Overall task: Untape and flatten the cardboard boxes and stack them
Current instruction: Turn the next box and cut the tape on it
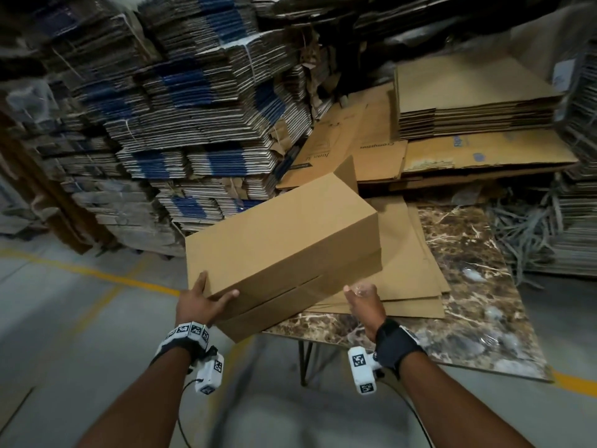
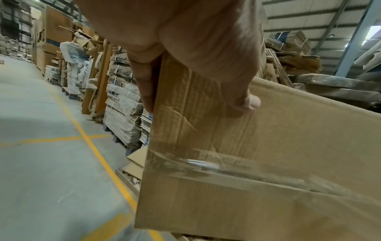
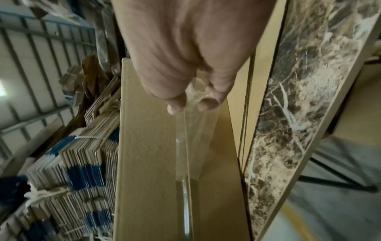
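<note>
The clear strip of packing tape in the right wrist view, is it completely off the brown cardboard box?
No, the clear tape pinched by the right hand stretches down and stays stuck to the brown cardboard box.

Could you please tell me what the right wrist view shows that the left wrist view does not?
Only the right wrist view shows the right hand pinching the peeled clear tape and the marble table edge. Only the left wrist view shows the left hand gripping the box's end and the yellow floor lines. Both show the cardboard box and its taped seam.
</note>
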Action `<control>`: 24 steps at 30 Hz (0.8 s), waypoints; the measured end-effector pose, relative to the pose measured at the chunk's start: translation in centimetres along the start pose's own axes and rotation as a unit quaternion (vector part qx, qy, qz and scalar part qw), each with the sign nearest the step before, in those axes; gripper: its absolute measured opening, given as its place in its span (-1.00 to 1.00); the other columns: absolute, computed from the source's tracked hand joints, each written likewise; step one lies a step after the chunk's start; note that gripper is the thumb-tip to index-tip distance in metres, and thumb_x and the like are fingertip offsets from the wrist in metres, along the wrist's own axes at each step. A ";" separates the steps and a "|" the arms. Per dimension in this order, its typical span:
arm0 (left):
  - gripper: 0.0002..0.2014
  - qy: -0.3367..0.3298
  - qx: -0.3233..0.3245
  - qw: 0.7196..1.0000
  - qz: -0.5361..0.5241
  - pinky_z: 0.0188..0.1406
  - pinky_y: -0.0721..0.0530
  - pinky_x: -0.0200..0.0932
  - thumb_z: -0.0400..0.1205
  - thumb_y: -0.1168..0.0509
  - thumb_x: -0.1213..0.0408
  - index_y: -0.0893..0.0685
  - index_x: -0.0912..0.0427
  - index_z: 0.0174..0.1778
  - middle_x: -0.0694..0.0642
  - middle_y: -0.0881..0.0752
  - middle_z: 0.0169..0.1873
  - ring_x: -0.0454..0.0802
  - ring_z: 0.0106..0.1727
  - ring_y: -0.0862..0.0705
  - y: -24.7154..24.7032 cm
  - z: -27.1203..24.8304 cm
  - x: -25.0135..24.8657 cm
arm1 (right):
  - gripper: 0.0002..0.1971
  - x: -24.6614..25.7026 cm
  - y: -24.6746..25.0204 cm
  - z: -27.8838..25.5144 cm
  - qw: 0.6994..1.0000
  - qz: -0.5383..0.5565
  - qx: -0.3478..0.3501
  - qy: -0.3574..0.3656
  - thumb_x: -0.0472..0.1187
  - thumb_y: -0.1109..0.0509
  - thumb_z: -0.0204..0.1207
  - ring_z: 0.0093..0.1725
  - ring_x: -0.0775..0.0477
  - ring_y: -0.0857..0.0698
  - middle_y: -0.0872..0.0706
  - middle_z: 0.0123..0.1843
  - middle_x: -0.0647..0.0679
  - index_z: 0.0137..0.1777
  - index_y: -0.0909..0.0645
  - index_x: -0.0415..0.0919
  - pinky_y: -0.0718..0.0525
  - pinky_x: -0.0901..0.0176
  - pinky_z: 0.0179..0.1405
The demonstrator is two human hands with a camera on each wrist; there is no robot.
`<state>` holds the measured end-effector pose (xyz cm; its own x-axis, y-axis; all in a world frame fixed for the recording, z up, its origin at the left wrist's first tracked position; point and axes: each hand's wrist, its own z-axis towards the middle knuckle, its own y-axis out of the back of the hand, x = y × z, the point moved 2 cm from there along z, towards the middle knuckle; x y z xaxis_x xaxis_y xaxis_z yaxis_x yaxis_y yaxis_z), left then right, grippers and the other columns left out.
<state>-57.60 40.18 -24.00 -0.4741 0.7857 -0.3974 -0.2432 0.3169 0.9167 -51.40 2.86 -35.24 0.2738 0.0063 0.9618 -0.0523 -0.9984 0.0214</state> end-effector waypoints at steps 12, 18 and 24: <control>-0.05 -0.013 -0.004 0.998 -0.069 0.41 -0.67 0.16 0.39 -0.44 -0.49 -0.60 0.13 0.56 0.29 -0.69 0.43 0.31 0.42 -0.67 -1.6 -8.2 -9.0 | -0.51 0.5 5.1 -3.0 0.967 -0.231 0.075 0.082 0.30 -0.49 0.49 -0.25 -0.04 -0.59 -0.62 -0.25 0.03 -0.27 -0.47 -0.10 -0.57 0.09 -0.24; -0.13 -0.058 0.037 0.992 -0.109 0.18 -0.81 0.10 0.50 -0.39 -0.38 -0.58 0.17 0.60 0.20 -0.85 0.02 0.05 -0.06 -0.86 -4.1 -11.9 -14.5 | -0.56 -0.3 11.3 -3.4 0.982 -0.156 0.019 0.104 0.26 -0.38 0.53 -0.08 -0.17 -0.55 -0.60 -0.22 -0.13 -0.30 -0.39 -0.06 -0.54 0.01 -0.20; -0.30 -0.197 0.126 0.972 -0.024 0.23 -0.75 -0.02 0.61 -0.48 -0.08 -0.46 -0.02 0.68 0.08 -0.85 0.09 0.03 0.12 -0.80 -5.7 -13.7 -17.2 | -0.66 1.4 15.6 -4.2 0.988 0.107 -0.042 0.100 -0.26 -0.41 0.64 0.29 0.10 -0.63 -0.69 0.28 0.03 -0.26 -0.31 -0.24 -0.51 0.05 0.34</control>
<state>-59.59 17.56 -22.93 -0.0953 0.8934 -0.4390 -0.0182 0.4394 0.8981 -55.91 -12.47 -32.40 0.0532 -0.1847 0.9813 -0.1698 -0.9701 -0.1734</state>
